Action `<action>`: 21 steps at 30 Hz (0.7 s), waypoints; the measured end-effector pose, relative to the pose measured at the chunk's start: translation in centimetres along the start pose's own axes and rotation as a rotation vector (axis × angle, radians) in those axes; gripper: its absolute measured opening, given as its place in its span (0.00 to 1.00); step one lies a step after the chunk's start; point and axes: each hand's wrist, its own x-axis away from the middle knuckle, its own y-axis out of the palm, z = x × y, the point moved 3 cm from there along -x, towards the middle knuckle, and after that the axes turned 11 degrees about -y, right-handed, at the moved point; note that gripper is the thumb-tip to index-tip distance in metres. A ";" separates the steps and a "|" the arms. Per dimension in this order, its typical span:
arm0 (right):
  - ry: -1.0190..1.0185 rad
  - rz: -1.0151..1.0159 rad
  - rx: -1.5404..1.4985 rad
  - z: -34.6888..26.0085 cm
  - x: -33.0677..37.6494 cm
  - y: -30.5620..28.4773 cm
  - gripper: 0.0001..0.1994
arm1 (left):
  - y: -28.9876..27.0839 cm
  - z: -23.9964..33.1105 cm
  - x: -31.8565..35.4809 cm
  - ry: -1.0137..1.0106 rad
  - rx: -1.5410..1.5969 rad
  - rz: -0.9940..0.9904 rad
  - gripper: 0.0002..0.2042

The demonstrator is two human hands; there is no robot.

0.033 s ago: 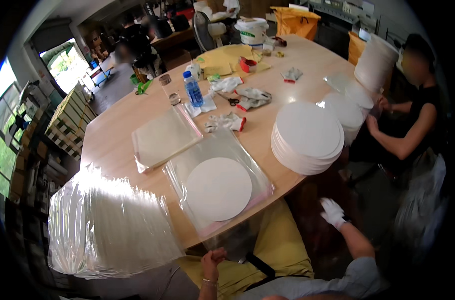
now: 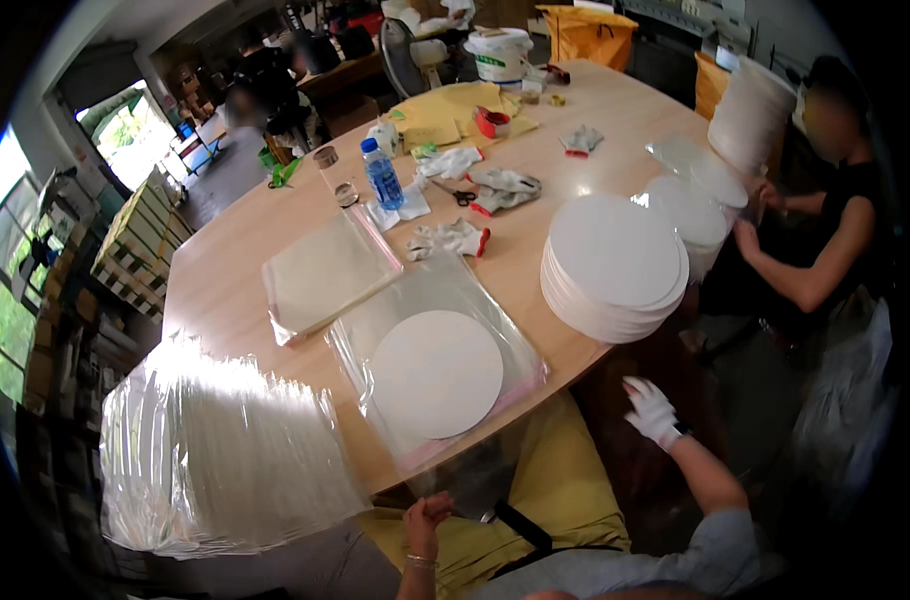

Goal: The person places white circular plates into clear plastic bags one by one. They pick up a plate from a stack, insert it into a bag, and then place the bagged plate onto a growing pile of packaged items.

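My bare left hand (image 2: 427, 512) is just below the near table edge, its fingers pressed together at the corner of a clear plastic bag (image 2: 467, 482) that hangs over my lap; the grip is partly hidden. Above it, a round white board (image 2: 437, 375) lies on a stack of clear bags (image 2: 453, 290) at the table's edge. Off the table to the right, my right hand (image 2: 655, 412), in a white glove, has its fingers apart and holds nothing. The closest thing to it is a tall stack of round white boards (image 2: 615, 250).
Filled clear sleeves (image 2: 225, 460) are piled at the left. Another bag stack (image 2: 335, 270), a blue-labelled bottle (image 2: 382, 178), scissors (image 2: 463, 197) and work gloves (image 2: 450, 240) lie farther back. A person (image 2: 835, 230) sits at the right beside more stacked boards (image 2: 750, 120).
My right hand has shifted slightly left and up, toward the table edge, its fingers spreading. The view has tilted a little. My left hand and the round board stay in place.
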 end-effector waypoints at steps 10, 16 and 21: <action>-0.951 0.367 -0.437 -10.2 -17.3 -3.3 0.02 | -2.6 3.3 0.9 0.619 -0.694 0.439 0.12; -0.903 0.251 -0.519 -9.1 -17.8 -2.8 0.02 | 3.3 8.6 1.7 1.293 -1.552 0.285 0.16; -0.770 0.058 -0.469 -9.2 -17.7 -3.7 0.02 | 2.3 8.8 -0.8 1.303 -1.166 -0.127 0.07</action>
